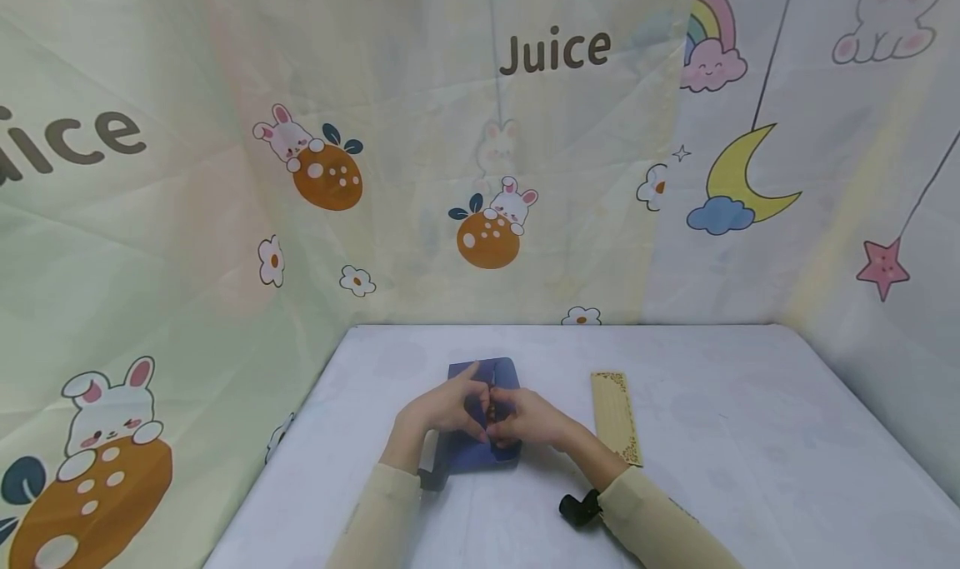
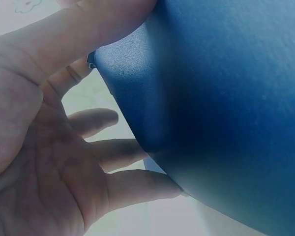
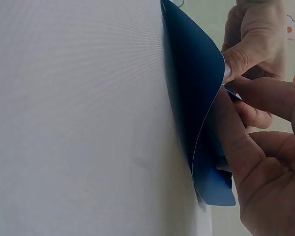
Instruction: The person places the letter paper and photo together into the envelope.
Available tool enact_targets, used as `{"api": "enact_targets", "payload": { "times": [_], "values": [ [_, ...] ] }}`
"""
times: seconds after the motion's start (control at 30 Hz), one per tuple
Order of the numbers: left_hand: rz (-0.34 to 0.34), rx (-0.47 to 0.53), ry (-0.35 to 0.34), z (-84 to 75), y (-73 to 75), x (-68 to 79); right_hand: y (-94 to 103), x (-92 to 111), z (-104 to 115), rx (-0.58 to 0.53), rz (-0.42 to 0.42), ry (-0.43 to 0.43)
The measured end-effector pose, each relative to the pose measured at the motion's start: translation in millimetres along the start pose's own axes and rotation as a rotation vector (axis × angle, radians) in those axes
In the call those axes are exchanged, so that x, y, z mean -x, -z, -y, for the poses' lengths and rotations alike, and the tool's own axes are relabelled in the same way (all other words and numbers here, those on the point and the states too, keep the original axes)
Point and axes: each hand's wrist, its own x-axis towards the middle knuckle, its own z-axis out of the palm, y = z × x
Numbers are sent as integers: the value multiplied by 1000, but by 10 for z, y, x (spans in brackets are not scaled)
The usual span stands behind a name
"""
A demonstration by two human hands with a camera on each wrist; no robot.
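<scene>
Two-handed work at the edge of a blue folder [image 1: 480,456], which sits on the table [image 1: 738,423] directly before the person, left of a pale card [image 1: 617,406] with an ornate border. The left hand [image 1: 442,408] appears to pinch the edge between thumb and index finger, its other fingers spread beside the sheet; the right hand [image 1: 538,420] pinches at the same edge, the two sets of fingertips meeting near mid-length. The exact piece between them is too small and too covered to identify. Good execution, as judged here, calls for the left hand to steady the bowed sheet while the right works the edge with light fingertip pressure; both grips are best kept close together and level, since an uneven pull could crease or twist the thin material. Lowering the wrists a little should let the table take the folder's weight. Orientation: the long axis runs away from the person, almost straight, the short ends lying near and far. A lengthwise seam, right of the midline, faces upward. The right wrist view shows the sheet arching up from the table; which end is the top cannot be told.
</scene>
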Motion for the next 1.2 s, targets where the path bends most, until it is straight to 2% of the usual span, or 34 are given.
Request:
{"api": "enact_targets", "payload": {
  "times": [0.3,0.77,1.2],
  "values": [
    [3,8,5,-9,5,-16,6,2,11,-19,-37,-8],
    [-4,-17,-16,12,-14,-25,-6,1,-8,-24,17,1],
    [-3,-26,-13,9,-21,-29,-36,15,32,9,10,-2]
  ]
}}
